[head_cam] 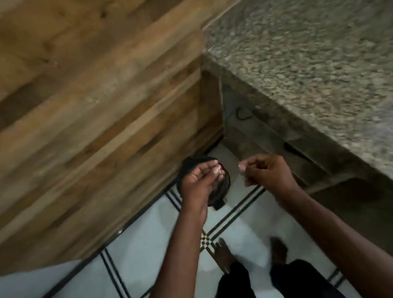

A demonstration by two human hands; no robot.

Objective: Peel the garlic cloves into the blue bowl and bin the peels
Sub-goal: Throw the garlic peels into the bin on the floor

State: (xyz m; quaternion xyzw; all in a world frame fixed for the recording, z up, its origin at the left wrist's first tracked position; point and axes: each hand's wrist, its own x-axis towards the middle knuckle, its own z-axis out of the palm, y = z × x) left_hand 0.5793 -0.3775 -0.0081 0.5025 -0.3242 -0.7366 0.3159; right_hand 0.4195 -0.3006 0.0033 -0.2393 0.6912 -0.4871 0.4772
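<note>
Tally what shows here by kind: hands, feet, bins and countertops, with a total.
Hands: 2, the left hand cupped above the bin, the right hand with curled fingers.
Feet: 2, the left foot and the right foot.
Bins: 1, the black bin.
Countertops: 1, the granite countertop.
Total: 6

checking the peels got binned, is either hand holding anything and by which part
Cannot be told. The left hand is cupped palm up over the black bin; the right hand is curled, its contents hidden by blur.
</note>
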